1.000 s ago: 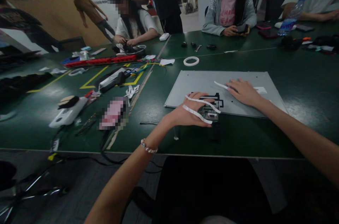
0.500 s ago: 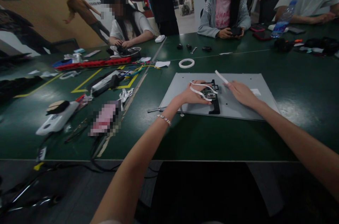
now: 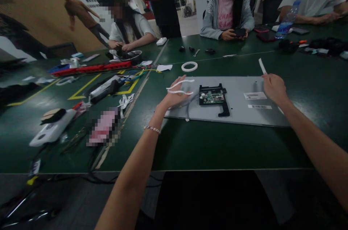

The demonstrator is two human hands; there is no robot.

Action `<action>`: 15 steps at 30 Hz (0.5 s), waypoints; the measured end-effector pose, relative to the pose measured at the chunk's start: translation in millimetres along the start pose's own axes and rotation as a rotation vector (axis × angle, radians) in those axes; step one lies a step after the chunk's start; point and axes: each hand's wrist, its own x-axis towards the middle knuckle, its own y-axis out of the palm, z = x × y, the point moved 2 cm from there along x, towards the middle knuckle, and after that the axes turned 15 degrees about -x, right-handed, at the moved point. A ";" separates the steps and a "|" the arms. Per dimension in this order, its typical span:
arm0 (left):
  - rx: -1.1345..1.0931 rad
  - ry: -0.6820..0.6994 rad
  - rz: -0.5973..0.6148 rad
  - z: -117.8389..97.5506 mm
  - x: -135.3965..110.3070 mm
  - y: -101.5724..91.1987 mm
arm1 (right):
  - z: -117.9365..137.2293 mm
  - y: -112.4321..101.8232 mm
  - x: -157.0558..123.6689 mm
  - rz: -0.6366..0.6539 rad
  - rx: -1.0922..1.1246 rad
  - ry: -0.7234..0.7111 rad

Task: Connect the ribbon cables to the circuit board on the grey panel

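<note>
A flat grey metal panel [image 3: 241, 114] lies on the green table. Fixed near its middle is a black bracket [image 3: 224, 108] around a green circuit board [image 3: 213, 97]. My left hand [image 3: 174, 99] rests at the panel's left end, fingers stretched out; two white tape strips [image 3: 181, 92] cling to its fingers. At the panel's right end, my right hand [image 3: 275, 86] pinches another white tape strip [image 3: 261, 66], which sticks up from the fingertips. Two white labels [image 3: 255, 95] show on the panel beside this hand.
Behind the panel lie a tape roll [image 3: 189, 66] and a small wrench [image 3: 196, 53]. To the left are a pink phone-like object [image 3: 104, 126], a white device [image 3: 53, 126] and a red strip [image 3: 103, 67]. Several people are around the table; a water bottle [image 3: 287, 21] stands at the right.
My left hand has moved left off the circuit board, carrying its strips, so the board is uncovered. My right hand has moved right and slightly up with its strip.
</note>
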 end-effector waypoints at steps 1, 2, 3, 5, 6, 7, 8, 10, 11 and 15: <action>-0.017 -0.050 -0.034 9.2 -2.9 -3.2 | -5.2 1.7 1.5 -0.001 -0.007 0.029; -0.051 -0.090 -0.055 17.0 -5.2 -4.6 | -8.7 3.7 2.5 0.002 -0.010 0.049; -0.089 -0.121 -0.059 23.1 -6.9 -4.4 | -10.5 5.6 2.9 0.007 -0.009 0.056; -0.151 -0.166 -0.041 30.6 -9.3 -1.2 | -10.2 8.5 2.4 0.024 -0.003 0.035; -0.169 -0.176 -0.026 32.3 -10.2 0.9 | -9.1 9.1 1.6 0.029 0.001 0.022; -0.177 -0.179 -0.012 33.1 -11.0 2.9 | -7.9 9.1 0.4 0.032 0.006 0.012; -0.178 -0.178 -0.007 33.2 -11.9 4.4 | -6.9 8.6 -1.0 0.033 0.012 0.007; -0.178 -0.167 -0.027 32.0 -14.2 5.6 | -5.5 6.8 -3.9 0.033 0.027 0.002; -0.181 -0.164 -0.045 30.9 -15.8 5.3 | -5.1 5.9 -5.1 0.034 0.036 -0.002; -0.178 -0.189 -0.062 22.7 -26.3 0.8 | -3.1 5.4 -6.9 0.048 0.066 -0.032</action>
